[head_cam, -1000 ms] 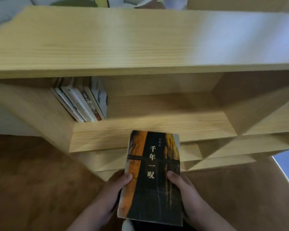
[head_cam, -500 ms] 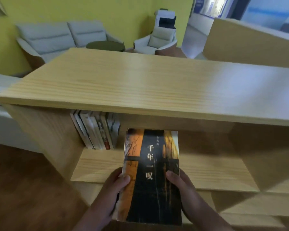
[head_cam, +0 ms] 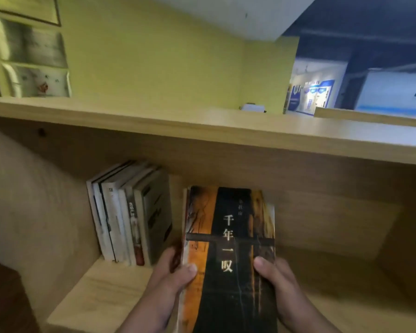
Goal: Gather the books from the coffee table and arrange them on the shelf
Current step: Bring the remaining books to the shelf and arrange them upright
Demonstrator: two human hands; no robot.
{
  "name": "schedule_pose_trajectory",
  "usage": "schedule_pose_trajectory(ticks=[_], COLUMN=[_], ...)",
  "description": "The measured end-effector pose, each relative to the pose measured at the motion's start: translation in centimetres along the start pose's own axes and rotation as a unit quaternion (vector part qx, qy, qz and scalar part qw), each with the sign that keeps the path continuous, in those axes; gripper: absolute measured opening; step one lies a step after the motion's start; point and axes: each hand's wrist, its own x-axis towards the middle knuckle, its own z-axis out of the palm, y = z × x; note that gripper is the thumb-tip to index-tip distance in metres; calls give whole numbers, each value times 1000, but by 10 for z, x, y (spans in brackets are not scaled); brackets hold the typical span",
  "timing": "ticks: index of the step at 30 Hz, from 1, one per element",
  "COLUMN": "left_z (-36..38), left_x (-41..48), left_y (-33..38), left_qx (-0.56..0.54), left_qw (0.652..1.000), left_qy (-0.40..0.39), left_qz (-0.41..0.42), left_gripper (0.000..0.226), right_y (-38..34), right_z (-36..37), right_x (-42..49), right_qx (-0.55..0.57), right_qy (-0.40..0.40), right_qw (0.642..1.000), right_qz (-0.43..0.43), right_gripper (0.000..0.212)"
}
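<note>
Head view. I hold a paperback book (head_cam: pixel 228 248), its dark and orange cover printed with a column of pale Chinese characters, with its front cover facing me. My left hand (head_cam: pixel 171 277) grips the book's left edge, thumb lying across the orange band of the cover. My right hand (head_cam: pixel 279 284) grips the right edge, thumb pressed on the dark part. The other fingers of both hands are hidden behind the book.

The book is over the front edge of the wooden shelf board (head_cam: pixel 101 292), with its top end reaching into the compartment. I cannot tell whether it touches the board.

A row of books (head_cam: pixel 130 212) stands near the left end of the board, leaning slightly left, spines outward, close to the side panel (head_cam: pixel 34 200). A narrow gap separates this row from the held book.

The top board (head_cam: pixel 202 131) spans the compartment. Behind it rises a yellow wall (head_cam: pixel 154 56) bearing framed pictures (head_cam: pixel 34 56) at the upper left.
</note>
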Motion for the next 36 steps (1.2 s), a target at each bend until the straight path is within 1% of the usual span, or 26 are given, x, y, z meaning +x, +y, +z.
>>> schedule_pose_trajectory(ticks=[2,4,5,6,8,11,13,14,16,17,18,20,22,23,24,25,26,28,31,33,34,36], left_z=[-4,-9,-11,-14,-18,-19,-21,-22,-24,-23,-22,-14,-10,-10,-10,-13,-12,-13,-15,-16,-16,-14], left_x=[9,14,17,19,23,22,19,16,10,6,3,-2,-3,-2,-2,0,-1,1,6,11,14,22], left_y=[-8,-14,-17,-20,-25,-30,-32,-33,-33,-33,-33,-32,-31,-31,-31,-31,-31,-31,-32,-34,-35,-38], left_qx=[23,41,47,49,48,51,57,60,65,73,84,122,146,153,160,171,184,211,252,264,261,266], left_qw=[1000,999,998,997,996,994,993,993,993,991,990,984,982,982,981,978,976,970,959,953,951,940], left_qy=[-3,-15,-20,-22,-30,-42,-45,-51,-66,-73,-74,-70,-40,-28,-27,-21,-17,-1,27,61,85,156], left_qz=[17,31,39,46,67,92,94,91,78,81,90,105,112,107,109,114,119,119,127,134,145,146], left_gripper=[89,105,111,114,117,117,119,118,112,107,103,86,65,66,75,87,94,91,81,68,64,58], right_y=[7,17,21,26,37,47,51,52,52,51,51,49,48,47,47,47,46,45,45,46,47,49], right_z=[-2,-3,-2,-1,1,2,1,1,2,3,3,2,1,0,-1,-1,-2,-5,-9,-11,-11,-11], right_x=[10,19,21,24,28,28,28,27,23,22,22,21,22,23,25,27,28,35,46,50,52,53], right_qx=[-5,-11,-15,-20,-24,-47,-78,-97,-123,-133,-139,-147,-154,-150,-129,-93,-49,39,134,151,148,115], right_qy=[-21,-45,-53,-58,-51,-41,-43,-46,-44,-46,-52,-61,-71,-79,-84,-86,-78,-66,-55,-53,-50,-50], right_qw=[999,996,994,992,986,979,974,971,970,970,968,965,962,962,966,972,978,987,985,984,985,988], right_qz=[-35,-71,-91,-113,-159,-196,-209,-214,-204,-199,-200,-211,-216,-216,-209,-200,-185,-145,-98,-84,-79,-87], right_gripper=[104,95,95,101,108,106,101,93,71,66,68,84,104,112,116,112,101,85,60,59,62,75])
